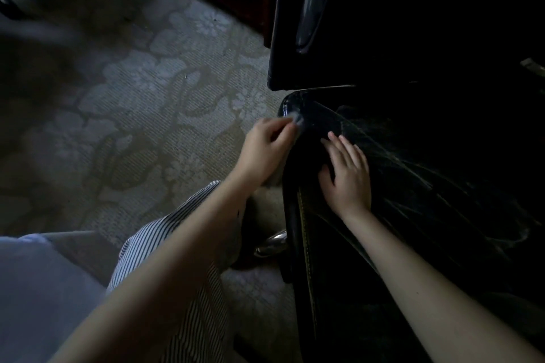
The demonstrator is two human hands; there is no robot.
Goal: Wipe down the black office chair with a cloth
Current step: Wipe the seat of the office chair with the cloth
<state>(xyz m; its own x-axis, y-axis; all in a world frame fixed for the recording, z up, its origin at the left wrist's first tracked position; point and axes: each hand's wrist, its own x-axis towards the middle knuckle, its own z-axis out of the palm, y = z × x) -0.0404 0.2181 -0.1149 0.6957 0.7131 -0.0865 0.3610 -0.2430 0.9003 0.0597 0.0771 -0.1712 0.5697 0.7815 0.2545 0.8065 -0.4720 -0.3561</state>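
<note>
**Seat corner gets the cloth, other hand braces**

Dim room, so details are soft. The left hand [269, 150] has its fingers curled, pinching a small pale cloth [297, 121] at the fingertips & pressing it on the rounded seat corner of the black office chair [427, 186], just ahead of the knuckles. It's bunched small like that prob. to work the tight curve of the edge. The cloth is blurred, so I can't tell its full size. The right hand [349, 177] lies flat on the seat just right of the left hand, fingers straight & slightly spread, holding nothing. I'd say it steadies the chair vs. swivel or roll. Below the left wrist a chrome part [272, 243] shows under the seat. Patterned carpet [132, 97] spreads off to that hand's left.
</note>
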